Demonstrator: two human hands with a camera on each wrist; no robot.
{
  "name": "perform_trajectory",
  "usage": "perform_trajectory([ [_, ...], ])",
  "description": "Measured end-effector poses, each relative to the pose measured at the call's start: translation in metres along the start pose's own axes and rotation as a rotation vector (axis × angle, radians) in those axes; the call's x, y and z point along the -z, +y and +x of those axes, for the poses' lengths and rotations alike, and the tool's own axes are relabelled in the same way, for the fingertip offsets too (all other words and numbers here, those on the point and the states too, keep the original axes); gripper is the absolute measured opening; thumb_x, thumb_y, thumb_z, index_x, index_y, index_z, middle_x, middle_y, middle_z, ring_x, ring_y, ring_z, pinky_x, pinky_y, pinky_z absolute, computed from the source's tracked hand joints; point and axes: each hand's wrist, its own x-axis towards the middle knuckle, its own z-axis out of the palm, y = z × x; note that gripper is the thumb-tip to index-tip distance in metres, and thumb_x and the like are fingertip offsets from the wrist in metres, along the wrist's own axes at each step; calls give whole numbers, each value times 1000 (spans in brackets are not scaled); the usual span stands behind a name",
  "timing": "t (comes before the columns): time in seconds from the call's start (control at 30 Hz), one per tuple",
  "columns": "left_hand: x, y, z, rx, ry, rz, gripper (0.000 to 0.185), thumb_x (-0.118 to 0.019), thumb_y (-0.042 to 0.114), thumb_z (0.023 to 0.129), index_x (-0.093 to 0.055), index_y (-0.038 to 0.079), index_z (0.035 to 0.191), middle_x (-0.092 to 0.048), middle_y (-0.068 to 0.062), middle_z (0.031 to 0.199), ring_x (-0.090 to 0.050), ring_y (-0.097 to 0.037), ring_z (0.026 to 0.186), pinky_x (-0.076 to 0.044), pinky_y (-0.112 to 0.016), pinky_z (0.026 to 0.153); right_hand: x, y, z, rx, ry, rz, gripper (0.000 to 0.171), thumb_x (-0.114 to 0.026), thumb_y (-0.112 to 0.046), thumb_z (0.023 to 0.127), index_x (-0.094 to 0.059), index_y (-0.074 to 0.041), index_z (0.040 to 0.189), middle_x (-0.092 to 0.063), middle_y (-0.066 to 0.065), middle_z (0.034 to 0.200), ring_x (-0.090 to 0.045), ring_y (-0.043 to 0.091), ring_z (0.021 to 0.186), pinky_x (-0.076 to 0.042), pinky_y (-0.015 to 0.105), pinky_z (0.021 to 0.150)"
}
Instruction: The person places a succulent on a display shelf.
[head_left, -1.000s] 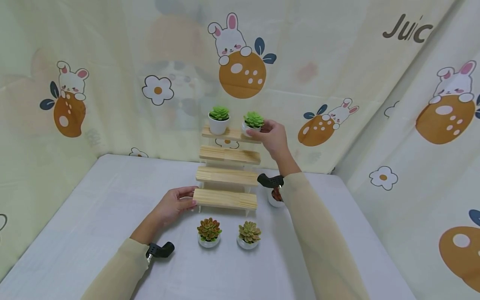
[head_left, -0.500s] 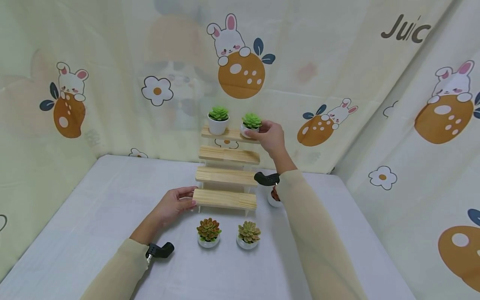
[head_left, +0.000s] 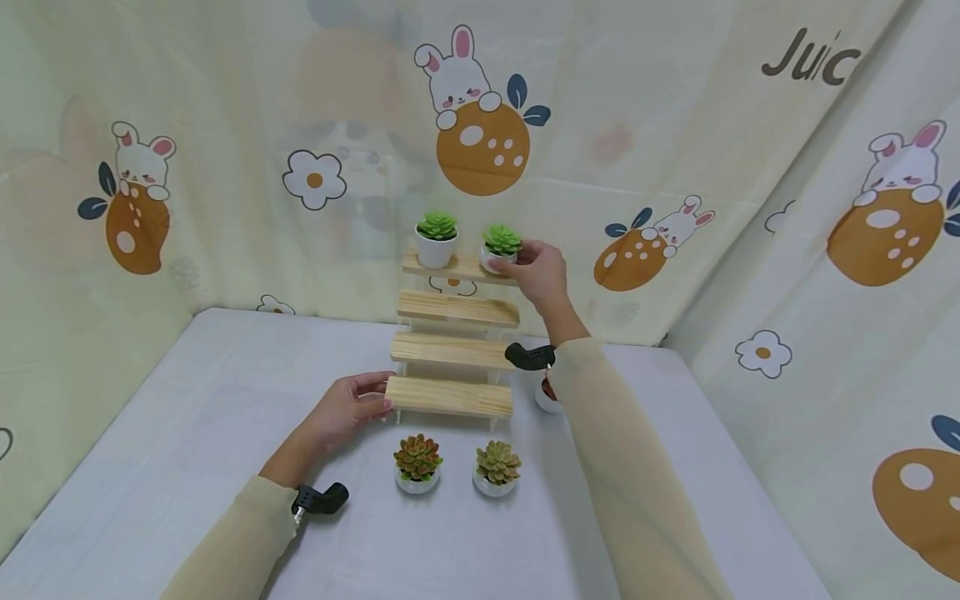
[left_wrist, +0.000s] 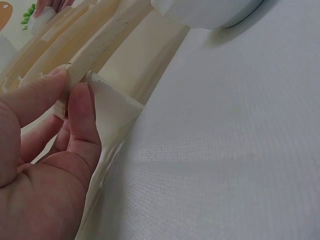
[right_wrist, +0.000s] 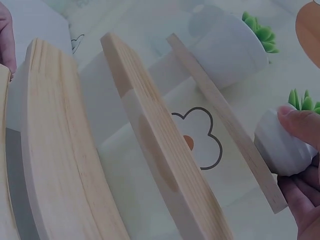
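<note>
Upon a white cloth-covered table (head_left: 187, 433) I see a four-step stand of pale wooden planks (head_left: 450, 396); I take my clock from its middle, with 12 toward the cream printed curtain (head_left: 360, 267). At 1 o'clock, at the right end of the top plank, the person's right hand (head_left: 543, 271) pinches a small, rounded white pot with bright green rosette (head_left: 501, 243). The thumb lies across the near side and the fingers are behind, so the gap is only as wide as the pot. In my right wrist view its base seems to meet the plank (how much weight the hand carries, I cannot tell).

At 8 o'clock the left hand (head_left: 345, 408) pinches the end of the lowest plank, closed to the wood's thickness.

A tapered white pot with green rosette (head_left: 437, 250) stands upright on the top plank, slightly before 12. On the table, a white pot with red-and-green rosette (head_left: 417, 462) sits between 6 and 7, and a white pot with pale green rosette (head_left: 497, 468) about 5. Another white pot with reddish plant (head_left: 547, 402) is at 4, partly hidden behind the right arm.
</note>
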Motion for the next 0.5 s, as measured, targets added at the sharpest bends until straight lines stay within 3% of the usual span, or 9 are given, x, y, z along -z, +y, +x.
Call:
perform_trajectory([
  [0.37,-1,0,1,3,6,18,60,-67,0,96,-46,2,152,-56,-22,137,-70,-13,97,-62,-24,82,0,-2,-3,-13,-12,21,51,-85,-32,85,-70,-8,127,-71,11,117,-63,18,102,-54,26,82],
  [0.5,-1,-1,0,2,9,22,60,-67,1,96,-46,1,152,-57,-22,138,-70,-12,96,-62,-23,82,-2,-1,-4,-2,-14,23,54,-85,-31,85,-68,-8,131,-71,12,123,-63,20,108,-56,30,88],
])
